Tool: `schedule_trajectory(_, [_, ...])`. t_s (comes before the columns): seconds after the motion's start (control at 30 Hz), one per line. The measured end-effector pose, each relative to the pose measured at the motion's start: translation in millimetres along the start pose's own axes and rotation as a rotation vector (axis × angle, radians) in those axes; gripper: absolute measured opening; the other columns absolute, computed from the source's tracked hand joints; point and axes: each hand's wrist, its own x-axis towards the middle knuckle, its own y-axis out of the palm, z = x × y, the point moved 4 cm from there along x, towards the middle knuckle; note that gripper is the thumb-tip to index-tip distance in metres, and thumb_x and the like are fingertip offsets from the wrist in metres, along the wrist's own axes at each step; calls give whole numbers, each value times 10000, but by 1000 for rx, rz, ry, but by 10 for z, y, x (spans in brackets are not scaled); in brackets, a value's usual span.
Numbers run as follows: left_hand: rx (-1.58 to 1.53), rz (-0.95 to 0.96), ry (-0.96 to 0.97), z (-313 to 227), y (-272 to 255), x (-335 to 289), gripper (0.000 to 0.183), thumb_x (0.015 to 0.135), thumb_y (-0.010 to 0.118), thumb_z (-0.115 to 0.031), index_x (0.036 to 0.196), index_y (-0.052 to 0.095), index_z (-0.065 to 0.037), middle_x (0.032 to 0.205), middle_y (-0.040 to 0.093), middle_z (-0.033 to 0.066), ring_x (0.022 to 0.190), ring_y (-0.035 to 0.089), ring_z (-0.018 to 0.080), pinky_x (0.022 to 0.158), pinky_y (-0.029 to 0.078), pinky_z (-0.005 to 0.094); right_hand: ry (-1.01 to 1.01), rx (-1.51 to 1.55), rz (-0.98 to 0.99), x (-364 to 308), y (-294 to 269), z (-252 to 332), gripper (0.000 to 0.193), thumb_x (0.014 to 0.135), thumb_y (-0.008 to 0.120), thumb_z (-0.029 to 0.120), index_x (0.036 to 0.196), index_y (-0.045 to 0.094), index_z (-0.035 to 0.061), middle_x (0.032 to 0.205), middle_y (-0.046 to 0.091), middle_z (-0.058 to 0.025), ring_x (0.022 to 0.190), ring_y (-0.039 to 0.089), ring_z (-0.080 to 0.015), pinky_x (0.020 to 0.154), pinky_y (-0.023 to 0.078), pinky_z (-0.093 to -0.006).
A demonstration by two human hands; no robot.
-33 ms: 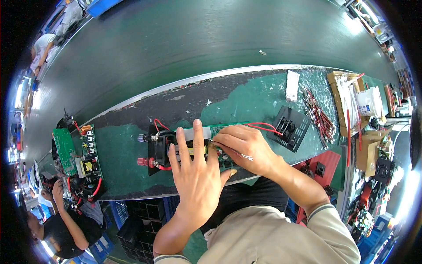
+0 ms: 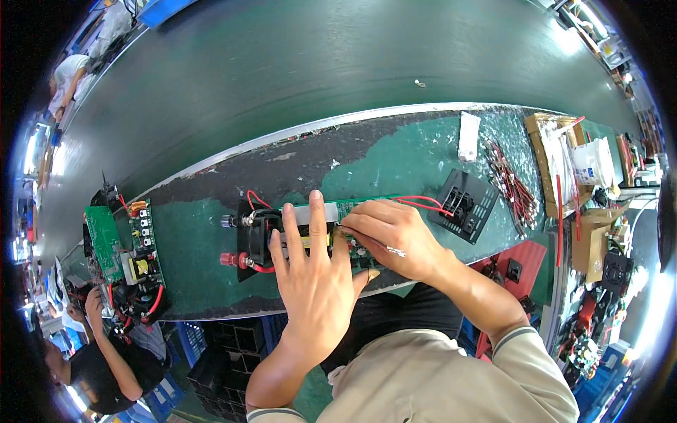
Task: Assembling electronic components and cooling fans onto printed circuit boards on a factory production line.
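Note:
A green circuit board assembly (image 2: 345,207) lies on the bench before me, partly hidden under my hands. At its left end are a black fan (image 2: 259,236), a red terminal post (image 2: 230,259) and a dark one (image 2: 228,221). My left hand (image 2: 314,282) rests over the assembly with fingers spread; something yellowish covers its thumb tip. My right hand (image 2: 395,236) pinches a thin wire lead (image 2: 377,245) whose silvery ends stick out below the palm. Its fingertips meet the board beside my left index finger. Red wires run from the board to a black slotted panel (image 2: 462,206).
Right of the panel lies a bundle of thin wires (image 2: 513,187), near a white packet (image 2: 468,137). Beyond stand a cardboard box (image 2: 537,151) and a white tub (image 2: 594,163). Another board assembly (image 2: 106,243) sits at the left, near a co-worker's arm (image 2: 116,352).

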Motion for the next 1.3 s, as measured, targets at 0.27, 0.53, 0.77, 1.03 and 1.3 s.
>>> schedule_trajectory(0.27, [-18,-44,41,-49,-207,-59,536,671,815,-382,1089,692,-70,1493,371,179,1363,323,448,1081,292,564,96,92,-30,-17,-7,-68,201,782,689,-18,975,636,-2,902,626,-141,808,636,-335,682,534,-383])
schedule_trajectory(0.53, [-403,-400,-17,219,-499,-322,366,696,760,-2,1053,681,-30,1227,612,143,1152,573,294,969,456,384,237,241,-206,8,-364,144,119,852,681,25,966,662,-3,848,641,-122,742,650,-214,651,515,-311])
schedule_trajectory(0.77, [-666,-58,136,71,-327,384,326,785,716,-7,1111,692,-11,903,698,124,798,677,201,760,521,281,389,341,-244,-123,-470,230,120,918,643,76,964,674,-31,731,635,-45,657,573,-62,588,482,-243])
schedule_trajectory(1.03, [-948,-49,121,197,-180,392,142,877,645,31,1008,693,53,949,702,82,857,673,133,783,531,250,645,546,-134,-325,-466,8,161,942,621,103,948,663,-52,741,632,-2,667,572,-43,600,480,-212])
schedule_trajectory(1.3, [-1052,92,32,239,-175,375,222,884,646,20,1104,669,31,942,699,42,823,633,84,737,506,231,604,331,-174,-282,-583,100,171,902,671,116,894,667,-54,708,645,-27,656,573,-42,577,467,-227])
